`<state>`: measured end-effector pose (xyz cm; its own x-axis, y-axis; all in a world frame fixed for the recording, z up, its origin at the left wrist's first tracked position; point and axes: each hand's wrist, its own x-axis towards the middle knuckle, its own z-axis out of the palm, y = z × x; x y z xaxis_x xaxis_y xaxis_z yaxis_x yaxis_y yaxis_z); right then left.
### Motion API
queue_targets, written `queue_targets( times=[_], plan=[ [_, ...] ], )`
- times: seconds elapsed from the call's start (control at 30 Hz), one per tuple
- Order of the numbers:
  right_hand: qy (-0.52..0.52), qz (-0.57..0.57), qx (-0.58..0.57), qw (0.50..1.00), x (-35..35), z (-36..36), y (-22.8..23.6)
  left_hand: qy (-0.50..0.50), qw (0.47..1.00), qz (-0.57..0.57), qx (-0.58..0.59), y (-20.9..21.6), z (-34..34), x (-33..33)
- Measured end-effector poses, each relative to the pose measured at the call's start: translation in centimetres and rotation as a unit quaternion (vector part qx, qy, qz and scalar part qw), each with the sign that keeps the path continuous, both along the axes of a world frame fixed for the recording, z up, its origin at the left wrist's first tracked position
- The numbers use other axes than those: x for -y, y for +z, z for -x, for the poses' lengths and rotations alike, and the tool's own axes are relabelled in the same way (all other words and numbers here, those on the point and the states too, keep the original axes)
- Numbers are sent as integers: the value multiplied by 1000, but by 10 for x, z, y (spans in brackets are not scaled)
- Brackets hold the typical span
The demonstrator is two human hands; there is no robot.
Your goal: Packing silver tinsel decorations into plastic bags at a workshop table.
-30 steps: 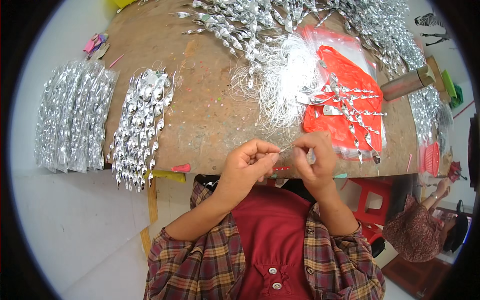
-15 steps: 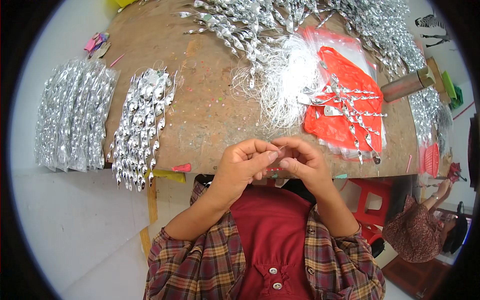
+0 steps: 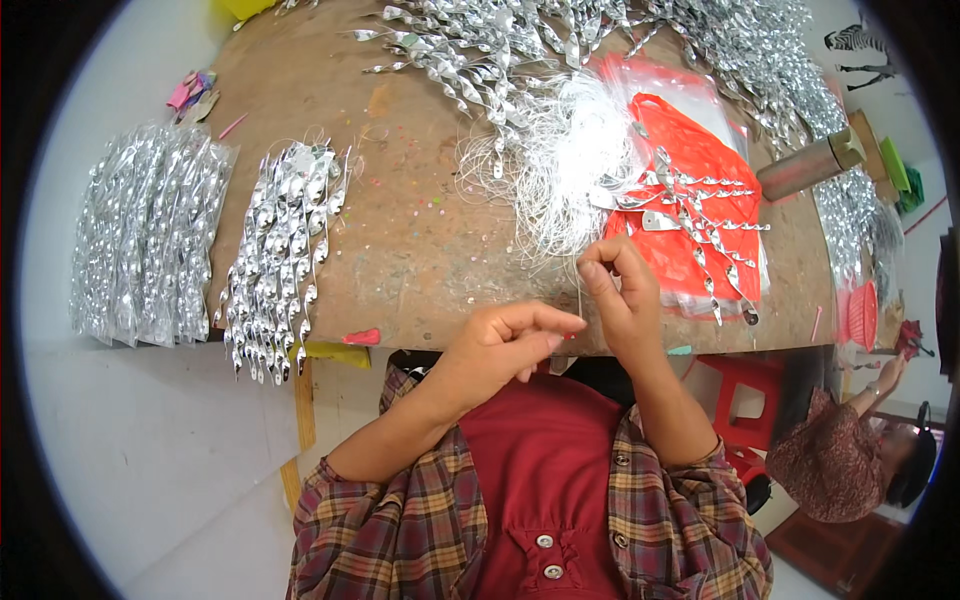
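Over the table's near edge, my left hand (image 3: 515, 345) is closed, thumb and forefinger pinching the lower end of a thin, pale string (image 3: 579, 298). That string runs up, short and taut-looking, to my right hand (image 3: 625, 295), whose thumb and forefinger are pinched together on it. Just beyond my hands lies a tangled heap of white string (image 3: 565, 210). Right of the heap, several silver twisted strips (image 3: 690, 215) rest on a red plastic bag (image 3: 655, 262). A bunch of similar twisted silver strips (image 3: 285, 230) hangs partly over the near edge at left.
Bagged silver twists (image 3: 150, 235) line the left edge. More silver twists (image 3: 480, 45) pile up at the far side. A metal flask (image 3: 805, 172) lies tilted at right, near a pink basket (image 3: 861, 313). Another person (image 3: 835, 455) is at far right, beyond a red stool (image 3: 745, 395).
My hands have drawn apart. The right one rose up and away to the right, the left dropped slightly, and a length of string now shows between them.
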<state>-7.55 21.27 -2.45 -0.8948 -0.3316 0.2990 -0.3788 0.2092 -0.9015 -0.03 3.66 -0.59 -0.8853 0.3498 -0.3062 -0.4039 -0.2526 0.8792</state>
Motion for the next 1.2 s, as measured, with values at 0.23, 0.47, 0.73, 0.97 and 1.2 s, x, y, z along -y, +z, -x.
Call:
queue_targets(
  times=[0.23, 0.47, 0.73, 0.97, 1.2],
  plan=[
    [-61, 217, 105, 969, -23, 27, 19, 15, 987, 47, -154, -22, -17, 7],
    [-35, 212, 143, 966, -15, 16, 7, 284, 901, 270, -187, 11, -16, 43],
    [37, 167, 156, 973, -10, 4, 2, 404, 638, 600, -266, 45, 6, 154],
    [3, 158, 166, 973, -20, 1, 4, 383, 522, 735, -202, -15, 51, 209],
    [-28, 80, 166, 982, -36, -10, -11, 355, 456, 734, -356, -15, 97, 168]
  ],
)
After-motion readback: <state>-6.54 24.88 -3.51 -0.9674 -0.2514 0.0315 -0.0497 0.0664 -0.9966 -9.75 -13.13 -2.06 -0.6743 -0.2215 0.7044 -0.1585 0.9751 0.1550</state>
